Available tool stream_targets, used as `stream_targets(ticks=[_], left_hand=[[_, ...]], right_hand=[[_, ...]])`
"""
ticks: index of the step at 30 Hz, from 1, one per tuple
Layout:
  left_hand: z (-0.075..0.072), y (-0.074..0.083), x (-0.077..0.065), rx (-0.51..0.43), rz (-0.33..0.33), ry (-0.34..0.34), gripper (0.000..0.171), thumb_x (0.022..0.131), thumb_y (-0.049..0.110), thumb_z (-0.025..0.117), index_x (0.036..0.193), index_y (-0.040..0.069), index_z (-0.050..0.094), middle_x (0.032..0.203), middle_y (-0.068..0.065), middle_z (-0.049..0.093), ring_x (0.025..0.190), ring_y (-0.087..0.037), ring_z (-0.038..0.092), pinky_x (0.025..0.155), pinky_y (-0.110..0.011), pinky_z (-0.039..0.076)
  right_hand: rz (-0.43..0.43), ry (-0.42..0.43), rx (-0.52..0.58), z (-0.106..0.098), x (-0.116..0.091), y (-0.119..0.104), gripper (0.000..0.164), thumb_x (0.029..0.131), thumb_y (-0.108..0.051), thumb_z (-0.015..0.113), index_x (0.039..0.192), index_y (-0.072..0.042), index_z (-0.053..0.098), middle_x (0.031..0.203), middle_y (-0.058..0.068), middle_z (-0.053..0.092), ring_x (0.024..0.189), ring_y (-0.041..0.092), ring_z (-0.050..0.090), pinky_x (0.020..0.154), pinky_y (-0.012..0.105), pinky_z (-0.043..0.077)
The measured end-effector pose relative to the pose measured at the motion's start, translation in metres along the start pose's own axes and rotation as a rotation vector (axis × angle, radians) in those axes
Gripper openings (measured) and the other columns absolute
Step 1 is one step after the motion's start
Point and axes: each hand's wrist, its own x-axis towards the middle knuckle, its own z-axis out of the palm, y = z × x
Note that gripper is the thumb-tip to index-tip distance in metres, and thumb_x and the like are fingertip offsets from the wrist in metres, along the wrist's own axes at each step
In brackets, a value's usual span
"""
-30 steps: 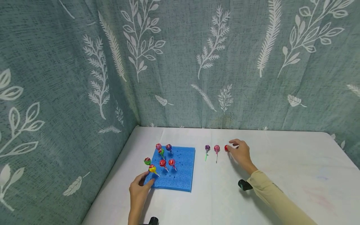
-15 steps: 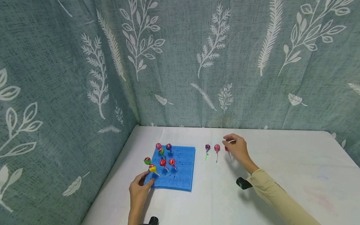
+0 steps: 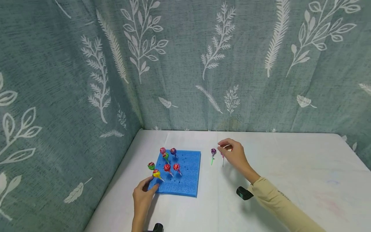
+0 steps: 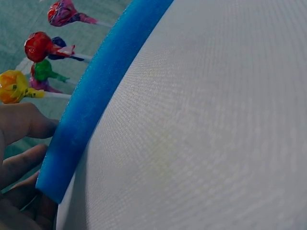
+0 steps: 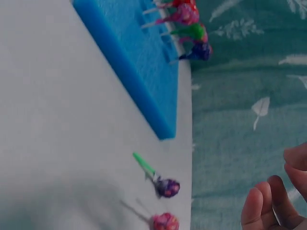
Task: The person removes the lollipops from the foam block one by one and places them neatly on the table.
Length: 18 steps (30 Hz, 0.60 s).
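My left hand (image 3: pixel 142 193) grips the near left corner of a blue foam board (image 3: pixel 185 183), with the thumb on top and the other fingers at the edge. Several wrapped lollipops stand in the board by their sticks, among them a yellow one (image 4: pixel 12 86) close to that hand and a red one (image 3: pixel 167 167). To the right, my right hand (image 3: pixel 235 156) hovers above the table, fingers bent and apart with nothing between them. Below it lies a pink lollipop (image 5: pixel 165 222), partly covered in the head view. Beside that rests a purple lollipop (image 5: pixel 167 187) with a green stick.
A white cloth (image 3: pixel 290 161) covers the table. Green leaf-patterned curtains (image 3: pixel 185 64) rise at the back and left. Rows of small holes mark the foam's top. A dark wrist camera (image 3: pixel 244 193) sticks out below my right wrist.
My right hand has moved left from the red lollipop to over the pink one, leaving the red one on the table. The left hand and foam board have stayed put.
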Motion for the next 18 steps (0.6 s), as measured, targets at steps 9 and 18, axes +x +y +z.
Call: stream_targets(ticks=[9, 18], left_hand=[[0.0, -0.001, 0.001, 0.012, -0.013, -0.004, 0.044, 0.079, 0.011, 0.074, 0.121, 0.002, 0.062, 0.123, -0.02, 0.057, 0.113, -0.035, 0.053, 0.096, -0.047, 0.045], [0.004, -0.001, 0.002, 0.034, -0.045, 0.009, 0.043, 0.079, 0.01, 0.073, 0.121, 0.003, 0.062, 0.124, -0.02, 0.056, 0.114, -0.036, 0.052, 0.097, -0.046, 0.045]], right_hand=[[-0.056, -0.037, 0.044, 0.013, -0.007, -0.018, 0.01, 0.086, -0.009, 0.068, 0.096, -0.008, 0.068, 0.09, 0.005, 0.066, 0.08, 0.02, 0.06, 0.069, 0.032, 0.049], [-0.08, -0.092, 0.079, 0.028, -0.016, -0.033, 0.011, 0.086, -0.01, 0.069, 0.096, -0.01, 0.069, 0.09, 0.0, 0.065, 0.081, 0.017, 0.059, 0.071, 0.033, 0.05]])
